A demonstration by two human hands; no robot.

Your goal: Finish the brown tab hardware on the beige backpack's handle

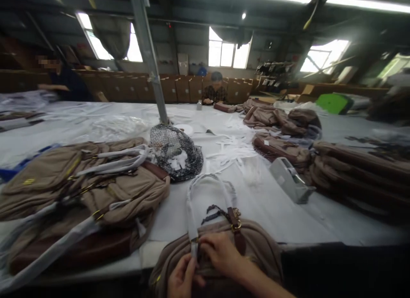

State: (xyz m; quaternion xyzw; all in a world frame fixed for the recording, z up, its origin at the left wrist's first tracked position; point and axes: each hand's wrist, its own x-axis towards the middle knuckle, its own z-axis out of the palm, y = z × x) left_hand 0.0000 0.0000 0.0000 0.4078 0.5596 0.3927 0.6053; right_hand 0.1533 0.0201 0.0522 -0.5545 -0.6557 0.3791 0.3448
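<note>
A person's two bare hands work on a tan handbag (256,246) that sits at the near edge of a long white desk (282,212), right in front of the wearer. The left hand (182,277) has its grip pinched together on the lower end of the bag's white-wrapped handle (192,212), where the wrapping meets the bag's top. The right hand (221,253) lies beside it, fingers curled closed and pressing on the same spot; the two hands touch. The handle arches up and away from the hands, and a brown strap with a gold buckle (236,223) stands just right of them.

A stack of similar tan bags (80,191) lies on the left. A grey tape dispenser (290,180) stands to the right, with a dark mesh bag (176,153) farther back.
</note>
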